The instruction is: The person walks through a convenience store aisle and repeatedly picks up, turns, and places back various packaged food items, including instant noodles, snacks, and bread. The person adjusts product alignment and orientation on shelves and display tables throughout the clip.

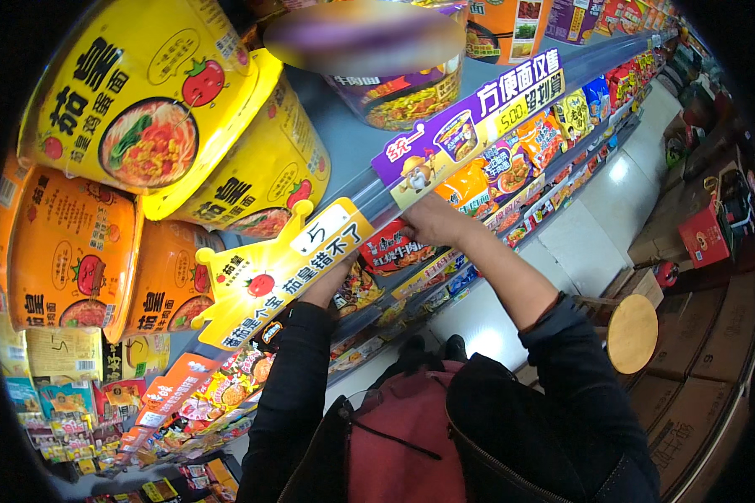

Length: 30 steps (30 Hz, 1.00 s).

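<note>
My right hand (437, 220) reaches onto the lower shelf, its bent fingers against the upper edge of a red instant noodle packet (395, 250). Part of this hand is behind the purple shelf-edge strip (428, 160). My left hand (328, 286) also reaches in below the upper shelf. Its fingers are hidden behind the yellow crown-shaped shelf sign (283, 270), so their grip does not show. A dark noodle packet (357, 288) lies beside the left hand, close to the red one. Orange noodle packets (465, 188) stand just beyond my right hand.
Stacked yellow noodle tubs (226, 113) and orange tubs (75, 245) crowd the upper shelf at left. A purple noodle tub (409, 97) stands farther along. Behind me at right are a round wooden stool top (632, 333) and cardboard boxes (686, 415) beside the tiled floor (579, 239).
</note>
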### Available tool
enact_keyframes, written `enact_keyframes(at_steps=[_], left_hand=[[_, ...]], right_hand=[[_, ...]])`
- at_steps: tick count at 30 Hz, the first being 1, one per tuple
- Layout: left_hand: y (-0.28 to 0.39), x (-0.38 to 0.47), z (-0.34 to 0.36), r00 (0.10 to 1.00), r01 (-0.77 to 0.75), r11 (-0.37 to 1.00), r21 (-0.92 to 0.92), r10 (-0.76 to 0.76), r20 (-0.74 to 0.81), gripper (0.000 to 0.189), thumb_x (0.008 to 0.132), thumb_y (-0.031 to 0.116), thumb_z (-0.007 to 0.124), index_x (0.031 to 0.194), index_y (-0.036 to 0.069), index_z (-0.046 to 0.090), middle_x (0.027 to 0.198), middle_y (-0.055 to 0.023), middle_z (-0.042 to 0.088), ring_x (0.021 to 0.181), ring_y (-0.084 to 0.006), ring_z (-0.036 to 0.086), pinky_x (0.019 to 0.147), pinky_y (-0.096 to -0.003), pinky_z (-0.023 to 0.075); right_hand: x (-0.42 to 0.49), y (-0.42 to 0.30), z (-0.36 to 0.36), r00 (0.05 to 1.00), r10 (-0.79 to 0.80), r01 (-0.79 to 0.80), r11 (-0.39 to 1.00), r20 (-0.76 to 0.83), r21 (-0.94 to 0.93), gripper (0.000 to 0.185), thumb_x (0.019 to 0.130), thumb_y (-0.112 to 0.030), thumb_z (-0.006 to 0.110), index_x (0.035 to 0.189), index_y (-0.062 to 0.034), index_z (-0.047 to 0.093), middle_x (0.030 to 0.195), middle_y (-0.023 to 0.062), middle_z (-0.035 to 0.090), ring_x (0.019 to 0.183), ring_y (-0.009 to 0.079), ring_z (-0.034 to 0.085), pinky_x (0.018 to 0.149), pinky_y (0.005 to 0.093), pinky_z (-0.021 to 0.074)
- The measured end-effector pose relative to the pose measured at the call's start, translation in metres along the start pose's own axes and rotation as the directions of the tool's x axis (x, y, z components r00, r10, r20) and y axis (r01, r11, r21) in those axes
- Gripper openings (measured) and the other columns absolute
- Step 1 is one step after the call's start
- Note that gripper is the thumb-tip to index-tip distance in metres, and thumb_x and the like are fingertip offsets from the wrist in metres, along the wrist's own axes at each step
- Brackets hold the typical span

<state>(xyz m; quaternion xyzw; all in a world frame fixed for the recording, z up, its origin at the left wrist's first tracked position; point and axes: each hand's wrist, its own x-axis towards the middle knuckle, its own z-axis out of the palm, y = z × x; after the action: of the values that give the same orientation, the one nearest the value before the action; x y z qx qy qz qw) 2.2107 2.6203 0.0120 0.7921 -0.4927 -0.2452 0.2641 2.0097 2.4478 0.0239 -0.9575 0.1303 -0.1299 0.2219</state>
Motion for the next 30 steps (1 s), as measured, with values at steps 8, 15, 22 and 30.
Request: enact_keyframes(at_steps=[8, 15, 22, 30], left_hand=[[-0.013, 0.011, 0.008, 0.994, -0.046, 0.997, 0.066, 0.052, -0.096, 0.071, 0.092, 0.046, 0.062, 0.144, 0.002, 0.043, 0.147, -0.0262, 0.043, 0.137, -0.0418, 0.038, 0.113, -0.0443, 0.0289], [-0.032, 0.021, 0.014, 0.995, -0.102, 0.993, 0.063, 0.103, -0.009, 0.058, 0.098, 0.034, 0.056, 0.146, 0.006, 0.043, 0.151, -0.0254, 0.039, 0.138, -0.0404, 0.039, 0.115, -0.0424, 0.0288], [-0.050, 0.029, 0.024, 0.909, -0.369, 0.691, 0.622, 0.408, 0.085, 0.042, 0.099, 0.015, 0.053, 0.140, 0.009, 0.052, 0.139, -0.0288, 0.049, 0.125, -0.0428, 0.050, 0.104, -0.0437, 0.0411], [-0.018, 0.045, -0.029, 0.982, -0.019, 0.880, -0.474, 0.106, 0.158, 0.059, 0.094, 0.033, 0.063, 0.141, 0.003, 0.046, 0.139, -0.0208, 0.051, 0.131, -0.0302, 0.046, 0.112, -0.0413, 0.0338]], right_hand=[[-0.055, -0.029, 0.089, 0.628, 0.160, -0.184, 0.981, -0.762, 0.054, 0.074, 0.074, -0.010, 0.078, 0.140, -0.0066, 0.043, 0.150, 0.0262, 0.033, 0.138, 0.0467, 0.034, 0.112, 0.0523, 0.0320], [-0.061, -0.046, 0.123, 0.603, 0.351, -0.211, 0.936, -0.717, 0.282, 0.098, 0.068, -0.021, 0.086, 0.147, -0.0036, 0.031, 0.154, 0.0338, 0.021, 0.140, 0.0523, 0.028, 0.115, 0.0530, 0.0278], [-0.064, -0.040, 0.109, 0.720, 0.415, -0.245, 0.902, -0.556, 0.356, 0.115, 0.060, -0.037, 0.091, 0.149, -0.0016, 0.028, 0.156, 0.0337, 0.017, 0.145, 0.0492, 0.020, 0.118, 0.0499, 0.0214], [-0.053, -0.043, 0.123, 0.696, 0.359, -0.244, 0.933, -0.622, 0.266, 0.109, 0.062, -0.044, 0.089, 0.148, -0.0052, 0.034, 0.157, 0.0273, 0.019, 0.146, 0.0459, 0.019, 0.116, 0.0592, 0.0202]])
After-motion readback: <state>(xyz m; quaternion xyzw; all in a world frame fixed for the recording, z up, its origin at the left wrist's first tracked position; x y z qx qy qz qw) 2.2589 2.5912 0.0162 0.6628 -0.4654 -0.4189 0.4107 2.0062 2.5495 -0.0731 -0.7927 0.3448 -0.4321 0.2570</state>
